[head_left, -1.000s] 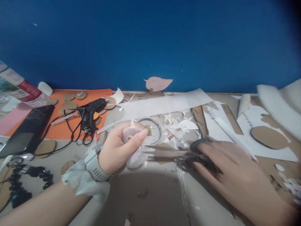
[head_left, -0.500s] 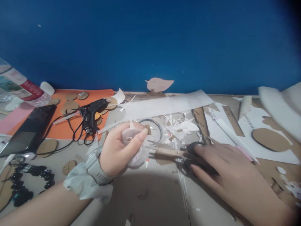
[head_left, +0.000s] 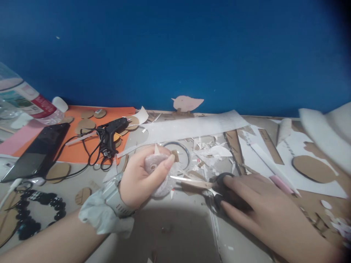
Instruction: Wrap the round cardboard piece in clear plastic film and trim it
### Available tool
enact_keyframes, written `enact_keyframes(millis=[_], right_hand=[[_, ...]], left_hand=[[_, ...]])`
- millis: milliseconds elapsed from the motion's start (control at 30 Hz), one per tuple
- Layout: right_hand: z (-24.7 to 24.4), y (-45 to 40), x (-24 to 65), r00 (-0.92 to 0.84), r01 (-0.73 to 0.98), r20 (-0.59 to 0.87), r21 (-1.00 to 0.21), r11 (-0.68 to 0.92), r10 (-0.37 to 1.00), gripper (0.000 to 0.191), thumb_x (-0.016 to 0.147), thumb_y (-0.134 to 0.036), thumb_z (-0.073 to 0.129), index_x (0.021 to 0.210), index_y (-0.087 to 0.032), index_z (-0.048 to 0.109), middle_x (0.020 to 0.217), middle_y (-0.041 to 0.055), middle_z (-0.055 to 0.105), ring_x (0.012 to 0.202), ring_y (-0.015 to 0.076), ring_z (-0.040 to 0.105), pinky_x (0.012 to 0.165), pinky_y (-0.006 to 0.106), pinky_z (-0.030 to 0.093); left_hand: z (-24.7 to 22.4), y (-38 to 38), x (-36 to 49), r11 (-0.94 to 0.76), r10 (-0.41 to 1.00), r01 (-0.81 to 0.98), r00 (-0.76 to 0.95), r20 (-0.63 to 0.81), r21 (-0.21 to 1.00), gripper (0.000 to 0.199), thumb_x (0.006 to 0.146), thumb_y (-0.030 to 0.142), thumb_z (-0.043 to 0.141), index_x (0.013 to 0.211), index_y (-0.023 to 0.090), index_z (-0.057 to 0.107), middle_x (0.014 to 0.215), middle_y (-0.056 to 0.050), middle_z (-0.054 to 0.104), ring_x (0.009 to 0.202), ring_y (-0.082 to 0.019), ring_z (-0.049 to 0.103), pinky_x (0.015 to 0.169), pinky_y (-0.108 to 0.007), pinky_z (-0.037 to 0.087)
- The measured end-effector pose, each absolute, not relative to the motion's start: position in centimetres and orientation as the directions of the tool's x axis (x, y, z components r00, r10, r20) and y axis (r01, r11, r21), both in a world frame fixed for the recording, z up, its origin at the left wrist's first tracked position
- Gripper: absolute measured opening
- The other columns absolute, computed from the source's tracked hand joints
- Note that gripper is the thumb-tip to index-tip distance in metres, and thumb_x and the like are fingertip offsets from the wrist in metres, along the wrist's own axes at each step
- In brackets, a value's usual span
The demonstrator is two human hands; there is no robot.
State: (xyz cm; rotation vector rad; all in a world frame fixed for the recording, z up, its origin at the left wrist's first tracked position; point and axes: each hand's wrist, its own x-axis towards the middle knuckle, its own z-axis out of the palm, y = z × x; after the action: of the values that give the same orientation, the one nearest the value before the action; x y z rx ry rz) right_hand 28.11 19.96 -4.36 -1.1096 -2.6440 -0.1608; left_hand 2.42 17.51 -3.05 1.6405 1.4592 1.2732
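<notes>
My left hand (head_left: 144,175) is closed around a round, pale, speckled craft piece (head_left: 160,184), thumb across its front. On that piece I see a small ring-like spot, a pointed white paper bit (head_left: 157,149) at the top and a brown cardboard bit (head_left: 175,156) at its right edge. A pair of scissors (head_left: 204,184) is in my right hand (head_left: 257,201), fingers in the black handles. Its blades point left, close together, with the tips at the right edge of the pale piece. Whether they touch it I cannot tell.
A black glue gun (head_left: 112,135) lies on orange paper (head_left: 78,146) at the left, near a phone (head_left: 37,151), bottle (head_left: 33,98) and beaded bracelet (head_left: 41,199). Ahead are a tape ring (head_left: 188,155), a white strip (head_left: 197,126), scraps and a pink bird cutout (head_left: 188,103).
The scissors' blades have come together from a slightly open position, their tips nearer the pale piece. My left hand keeps its hold. The whole view has shifted slightly.
</notes>
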Motion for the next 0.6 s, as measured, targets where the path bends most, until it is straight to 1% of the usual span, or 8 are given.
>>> enact_keyframes(millis=[167, 267, 433, 600], right_hand=[[-4.54, 19.98, 28.33, -0.683, 0.704, 0.247, -0.03, 0.71, 0.688, 0.016, 0.079, -0.034, 0.05, 0.091, -0.024, 0.054, 0.078, 0.0012, 0.067, 0.071, 0.025, 0.062, 0.058, 0.034, 0.035], [-4.7, 19.93, 28.47, -0.678, 0.713, 0.235, -0.024, 0.701, 0.697, 0.018, 0.079, -0.036, 0.049, 0.092, -0.024, 0.054, 0.08, 0.0021, 0.067, 0.072, 0.0263, 0.062, 0.06, 0.035, 0.035], [-4.56, 19.97, 28.26, -0.686, 0.702, 0.246, -0.025, 0.712, 0.685, 0.018, 0.08, -0.035, 0.047, 0.091, -0.022, 0.055, 0.079, 0.0034, 0.066, 0.071, 0.0256, 0.061, 0.062, 0.035, 0.035], [-4.38, 19.96, 28.22, -0.678, 0.713, 0.235, -0.021, 0.701, 0.696, 0.019, 0.079, -0.036, 0.05, 0.091, -0.022, 0.056, 0.079, 0.0036, 0.067, 0.072, 0.0257, 0.061, 0.063, 0.034, 0.034]], left_hand=[[-3.0, 17.77, 2.52, -0.241, 0.967, 0.325, -0.004, 0.256, 0.915, 0.015, 0.087, 0.027, 0.053, 0.075, 0.018, 0.055, 0.068, 0.001, 0.055, 0.063, -0.011, 0.049, 0.06, -0.023, 0.04], [-3.1, 17.91, 2.56, -0.251, 0.967, 0.293, 0.024, 0.255, 0.923, 0.016, 0.087, 0.027, 0.053, 0.075, 0.017, 0.055, 0.066, 0.002, 0.053, 0.061, -0.009, 0.048, 0.058, -0.021, 0.04], [-3.17, 17.92, 2.51, -0.226, 0.973, 0.288, 0.021, 0.23, 0.931, 0.014, 0.087, 0.025, 0.053, 0.076, 0.016, 0.056, 0.064, 0.004, 0.051, 0.058, -0.007, 0.046, 0.056, -0.018, 0.038], [-3.16, 17.8, 2.47, -0.23, 0.972, 0.279, 0.025, 0.233, 0.932, 0.013, 0.087, 0.024, 0.054, 0.075, 0.017, 0.056, 0.062, 0.005, 0.05, 0.056, -0.006, 0.044, 0.055, -0.016, 0.037]])
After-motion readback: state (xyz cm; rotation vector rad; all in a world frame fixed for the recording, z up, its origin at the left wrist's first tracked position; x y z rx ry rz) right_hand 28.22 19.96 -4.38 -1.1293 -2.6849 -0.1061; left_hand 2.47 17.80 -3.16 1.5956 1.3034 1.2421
